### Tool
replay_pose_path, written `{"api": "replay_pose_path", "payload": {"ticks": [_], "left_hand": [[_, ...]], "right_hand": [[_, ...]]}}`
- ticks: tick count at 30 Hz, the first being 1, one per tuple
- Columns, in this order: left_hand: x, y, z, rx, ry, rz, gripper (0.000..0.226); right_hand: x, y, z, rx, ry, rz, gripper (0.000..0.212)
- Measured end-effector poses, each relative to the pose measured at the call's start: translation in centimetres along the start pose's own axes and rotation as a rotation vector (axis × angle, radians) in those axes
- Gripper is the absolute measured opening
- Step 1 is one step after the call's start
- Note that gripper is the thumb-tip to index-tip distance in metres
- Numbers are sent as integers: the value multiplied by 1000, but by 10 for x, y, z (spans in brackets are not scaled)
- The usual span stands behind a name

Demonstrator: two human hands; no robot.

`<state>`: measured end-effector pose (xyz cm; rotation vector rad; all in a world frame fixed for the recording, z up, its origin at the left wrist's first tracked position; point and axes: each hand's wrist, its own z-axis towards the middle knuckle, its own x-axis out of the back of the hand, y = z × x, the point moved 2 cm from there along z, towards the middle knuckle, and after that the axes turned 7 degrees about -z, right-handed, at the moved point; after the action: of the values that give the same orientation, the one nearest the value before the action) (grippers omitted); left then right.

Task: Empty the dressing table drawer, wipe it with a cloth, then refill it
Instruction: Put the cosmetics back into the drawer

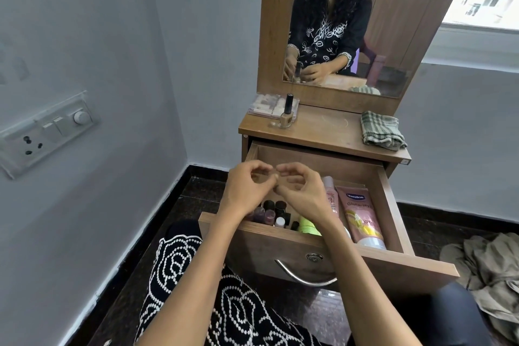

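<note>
Both hands hover over the open drawer [390, 205], fingers curled, tips nearly meeting; the left hand [247, 185] and right hand [297, 191] seem to hold nothing, though something tiny could hide there. Below stand small dark bottles [271, 212], probably glass, light but breakable and slippery, so best pinched by the cap. The pink tube [359, 216] is soft; take it at the middle. The checked cloth [382, 130] waits on the tabletop.

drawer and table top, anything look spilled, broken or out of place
Nothing stands out. The drawer is pulled open with bottles and tubes lying in it, a nail polish bottle stands upright on the top, and the checked cloth sits crumpled there.
</note>
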<state>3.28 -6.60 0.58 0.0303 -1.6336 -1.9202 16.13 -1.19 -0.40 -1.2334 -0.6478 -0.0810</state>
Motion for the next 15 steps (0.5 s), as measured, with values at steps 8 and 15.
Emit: {"api": "replay_pose_path", "payload": {"ticks": [8,15], "left_hand": [[-3,21,52,-57,171,-101,39],[-20,36,106,-48,182,-40,44]], "right_hand": [[31,-23,55,-8,247,122,28],[37,-30,125,-56,198,4,54]]}}
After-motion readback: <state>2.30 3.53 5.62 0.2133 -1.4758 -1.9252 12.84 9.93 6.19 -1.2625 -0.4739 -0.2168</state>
